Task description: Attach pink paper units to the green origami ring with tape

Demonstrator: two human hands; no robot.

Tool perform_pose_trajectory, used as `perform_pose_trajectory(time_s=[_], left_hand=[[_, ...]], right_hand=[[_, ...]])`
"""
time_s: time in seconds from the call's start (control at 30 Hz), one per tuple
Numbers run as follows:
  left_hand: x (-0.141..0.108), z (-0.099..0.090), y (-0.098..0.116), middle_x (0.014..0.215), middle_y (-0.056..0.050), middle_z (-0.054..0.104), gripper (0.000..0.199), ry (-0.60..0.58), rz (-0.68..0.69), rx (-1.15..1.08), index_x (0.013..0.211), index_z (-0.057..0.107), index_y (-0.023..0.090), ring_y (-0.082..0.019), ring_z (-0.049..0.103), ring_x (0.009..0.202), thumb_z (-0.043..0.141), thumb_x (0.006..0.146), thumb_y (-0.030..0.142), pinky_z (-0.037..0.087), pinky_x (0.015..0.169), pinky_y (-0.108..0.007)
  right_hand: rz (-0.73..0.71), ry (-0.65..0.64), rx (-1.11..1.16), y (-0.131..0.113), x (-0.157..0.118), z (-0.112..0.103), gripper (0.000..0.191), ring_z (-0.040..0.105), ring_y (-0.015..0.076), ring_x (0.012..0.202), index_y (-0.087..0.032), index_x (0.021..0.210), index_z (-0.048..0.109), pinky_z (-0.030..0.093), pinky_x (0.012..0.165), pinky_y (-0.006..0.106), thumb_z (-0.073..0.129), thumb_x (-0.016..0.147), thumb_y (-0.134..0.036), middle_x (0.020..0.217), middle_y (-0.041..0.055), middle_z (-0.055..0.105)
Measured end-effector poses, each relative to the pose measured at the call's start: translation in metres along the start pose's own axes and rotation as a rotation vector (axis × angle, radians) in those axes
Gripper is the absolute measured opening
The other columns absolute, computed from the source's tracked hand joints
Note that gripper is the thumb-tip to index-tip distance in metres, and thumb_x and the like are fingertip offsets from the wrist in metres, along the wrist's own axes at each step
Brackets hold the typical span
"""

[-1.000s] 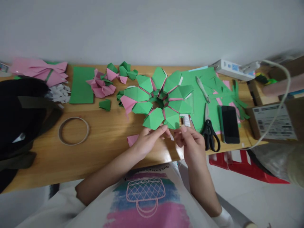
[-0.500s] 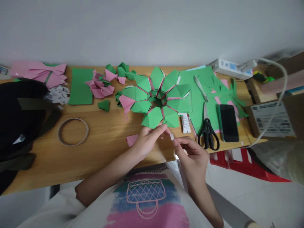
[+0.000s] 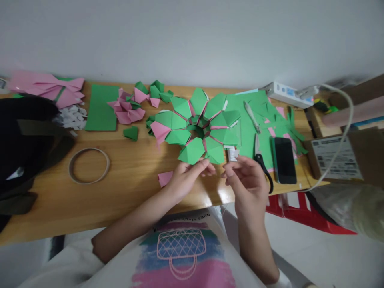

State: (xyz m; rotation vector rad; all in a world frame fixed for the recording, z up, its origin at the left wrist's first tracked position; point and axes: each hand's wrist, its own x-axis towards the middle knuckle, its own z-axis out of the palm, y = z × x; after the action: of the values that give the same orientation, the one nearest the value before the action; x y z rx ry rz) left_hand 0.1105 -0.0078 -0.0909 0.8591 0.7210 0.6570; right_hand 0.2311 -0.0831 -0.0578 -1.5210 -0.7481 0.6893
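Observation:
A ring of folded green and pink paper units, like a paper flower, lies in the middle of the table with a dark hole at its centre. My left hand pinches its lower petal at the near edge between thumb and fingers. To the right, my right hand is raised off the ring, its fingers curled in a pinch. A small whitish paper piece shows at those fingertips. Behind them a white glue tube is partly hidden. A folded pink piece rests left of my left hand.
Scissors, a phone, a craft knife and paper scraps are on the right by a power strip. Leftward are a tape ring, green sheets, folded pink pieces and a dark bag.
My right hand has moved up and right, away from my left hand, carrying the whitish piece, and now covers part of the scissors and glue tube. My left hand keeps its hold.

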Motion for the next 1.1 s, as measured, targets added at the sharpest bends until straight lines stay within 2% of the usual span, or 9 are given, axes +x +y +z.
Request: perform_pose_trajectory(time_s=[0.1,0.17,0.33,0.43,0.53,0.8,0.93,1.0,1.1], left_hand=[[0.001,0.002,0.001,0.073,-0.002,0.071,0.026,0.0,0.018,-0.042,0.071,0.071,0.017,-0.015,0.065,0.074,0.065,0.084,0.039,0.049,0.073,-0.026],[0.001,0.003,0.002,0.072,-0.001,0.07,0.026,0.016,0.024,-0.061,0.069,0.07,0.017,-0.014,0.064,0.073,0.067,0.082,0.039,0.05,0.073,-0.025],[0.001,0.004,0.006,0.07,-0.001,0.07,0.027,0.045,0.013,-0.046,0.067,0.068,0.017,-0.014,0.064,0.071,0.071,0.078,0.041,0.052,0.071,-0.025],[-0.001,0.003,0.001,0.075,-0.002,0.073,0.024,0.165,-0.017,-0.012,0.078,0.072,0.017,-0.016,0.066,0.075,0.076,0.073,0.041,0.053,0.075,-0.027],[-0.003,0.003,-0.005,0.071,-0.002,0.072,0.027,0.274,-0.059,0.03,0.082,0.073,0.017,-0.018,0.067,0.077,0.077,0.07,0.041,0.053,0.075,-0.029],[-0.002,0.01,-0.003,0.07,-0.003,0.07,0.021,0.283,0.017,-0.02,0.071,0.069,0.015,-0.015,0.063,0.07,0.074,0.071,0.036,0.052,0.069,-0.026],[-0.001,0.011,-0.001,0.073,-0.003,0.072,0.019,0.296,0.012,-0.042,0.07,0.069,0.016,-0.014,0.063,0.068,0.075,0.069,0.034,0.052,0.066,-0.025],[-0.001,0.01,0.001,0.071,-0.003,0.072,0.018,0.279,0.013,-0.061,0.07,0.069,0.016,-0.014,0.064,0.066,0.075,0.068,0.033,0.053,0.066,-0.025],[-0.001,0.009,0.004,0.07,-0.002,0.072,0.016,0.243,0.037,-0.071,0.071,0.069,0.017,-0.015,0.066,0.066,0.074,0.07,0.032,0.053,0.067,-0.025]], right_hand=[[0.0,-0.018,0.043,0.004,0.005,0.013,0.052,0.066,0.0134,0.064,-0.028,0.122,0.051,0.052,0.056,0.026,0.074,0.076,-0.02,0.078,-0.0031,0.07],[0.015,-0.014,0.063,0.004,0.006,0.019,0.057,0.067,0.0135,0.062,-0.028,0.125,0.048,0.053,0.056,0.027,0.075,0.075,-0.02,0.077,-0.004,0.07],[0.041,0.074,0.067,0.001,0.007,0.026,0.055,0.065,0.0127,0.057,-0.025,0.12,0.05,0.052,0.055,0.026,0.076,0.072,-0.02,0.068,-0.0061,0.069],[0.041,0.102,0.021,0.0,0.007,0.027,0.057,0.062,0.012,0.055,-0.024,0.12,0.051,0.048,0.052,0.025,0.077,0.07,-0.019,0.065,-0.0068,0.067],[0.035,0.112,-0.029,0.0,0.005,0.028,0.057,0.06,0.0121,0.054,-0.024,0.122,0.05,0.046,0.051,0.026,0.075,0.071,-0.019,0.063,-0.007,0.066],[0.003,0.147,0.006,0.0,0.004,0.034,0.06,0.054,0.0101,0.052,-0.022,0.122,0.047,0.044,0.053,0.025,0.075,0.07,-0.016,0.061,-0.0089,0.063],[-0.012,0.154,-0.085,0.002,0.001,0.034,0.062,0.056,0.0109,0.054,-0.022,0.126,0.043,0.045,0.054,0.025,0.074,0.073,-0.02,0.064,-0.0079,0.062],[-0.051,0.154,-0.167,0.003,-0.001,0.03,0.055,0.056,0.0111,0.054,-0.023,0.126,0.044,0.045,0.054,0.025,0.071,0.078,-0.024,0.065,-0.0076,0.06],[-0.183,0.184,-0.319,-0.001,-0.001,0.019,0.02,0.053,0.0104,0.06,-0.022,0.102,0.058,0.043,0.056,0.026,0.066,0.085,-0.028,0.073,-0.0031,0.057]])
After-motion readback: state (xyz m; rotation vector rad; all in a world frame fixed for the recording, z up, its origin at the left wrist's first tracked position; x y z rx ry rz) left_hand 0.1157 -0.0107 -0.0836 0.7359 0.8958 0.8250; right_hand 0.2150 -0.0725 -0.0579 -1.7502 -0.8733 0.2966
